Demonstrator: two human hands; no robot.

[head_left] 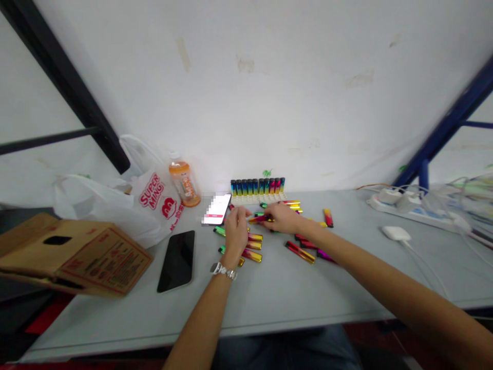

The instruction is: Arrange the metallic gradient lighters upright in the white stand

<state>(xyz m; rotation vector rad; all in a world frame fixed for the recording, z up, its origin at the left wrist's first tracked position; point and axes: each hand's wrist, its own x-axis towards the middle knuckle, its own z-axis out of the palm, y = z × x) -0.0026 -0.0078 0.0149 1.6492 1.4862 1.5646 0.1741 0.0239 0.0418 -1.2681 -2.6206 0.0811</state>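
My right hand is closed around a shiny purple, red and yellow lighter, which points toward my left hand. My left hand, with a silver watch at the wrist, has its fingers pinched together close to the lighter's end; what they hold is too small to make out. Several more metallic lighters lie under and beside my left hand. Others, such as a red and yellow lighter, lie below my right forearm. Behind both hands a row of upright lighters with black tops stands in a white holder.
A lit phone lies left of the hands, and a dark phone nearer the front. An orange drink bottle, a white plastic bag and a cardboard box stand at left. A power strip and white charger lie right.
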